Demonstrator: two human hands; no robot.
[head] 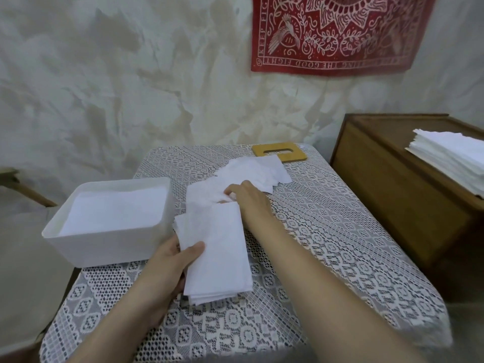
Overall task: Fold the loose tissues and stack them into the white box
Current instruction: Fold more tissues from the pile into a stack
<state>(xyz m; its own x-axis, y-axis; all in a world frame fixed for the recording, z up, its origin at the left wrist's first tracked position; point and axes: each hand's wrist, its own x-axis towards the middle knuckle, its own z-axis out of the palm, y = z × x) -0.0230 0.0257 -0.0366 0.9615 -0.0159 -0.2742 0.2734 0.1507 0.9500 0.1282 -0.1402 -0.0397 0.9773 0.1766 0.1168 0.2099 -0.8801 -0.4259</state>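
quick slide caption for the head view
Left hand holds a folded tissue stack beside the white box while the right hand pinches loose tissues.

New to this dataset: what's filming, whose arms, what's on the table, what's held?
No robot: a person works bare-handed, filmed by one wide-angle camera on their head, looking down. The left hand grips a folded tissue stack beside the white box, which already holds tissues. The right hand pinches the loose tissues farther back. The table is lace-covered, with a slotted wooden lid at its far edge. Another tissue pile sits on the cabinet at right.
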